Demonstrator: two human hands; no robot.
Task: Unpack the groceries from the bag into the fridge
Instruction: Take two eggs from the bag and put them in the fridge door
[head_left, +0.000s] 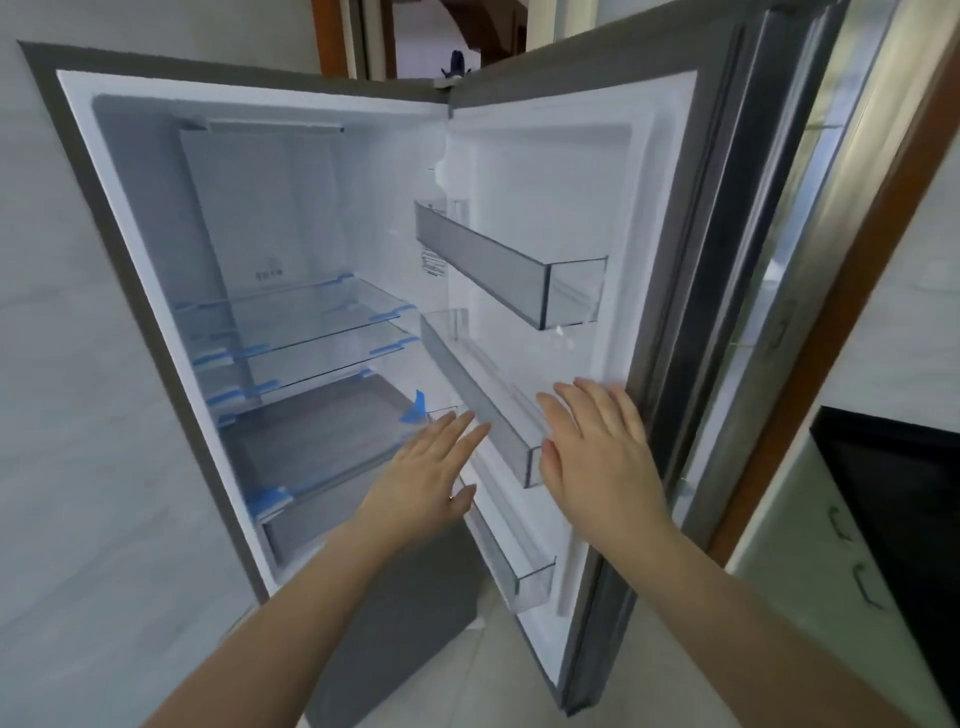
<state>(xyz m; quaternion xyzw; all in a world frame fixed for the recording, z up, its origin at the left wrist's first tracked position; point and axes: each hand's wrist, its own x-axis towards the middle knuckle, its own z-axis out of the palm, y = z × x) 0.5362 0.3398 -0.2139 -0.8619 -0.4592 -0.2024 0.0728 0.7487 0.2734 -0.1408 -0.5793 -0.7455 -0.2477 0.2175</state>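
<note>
The fridge (140, 260) stands open in front of me, its door (660, 218) swung out to the right. Inside are glass shelves (291, 317) with blue tape tabs and a drawer (311, 447) below; nothing lies on them. The door carries three clear bins, the top one (498, 265), a middle one (488, 405) and a low one (524, 571), all holding nothing. My left hand (431, 467) reaches forward with straight fingers in front of the drawer. My right hand (597, 447) is flat, fingers spread, over the end of the middle bin. No bag or groceries are in view.
A white wall (57, 364) flanks the fridge on the left. At the right are a wooden door frame (852, 291), a dark cooktop (893, 493) and cabinet fronts with handles (852, 551). Pale floor tiles (519, 691) show below.
</note>
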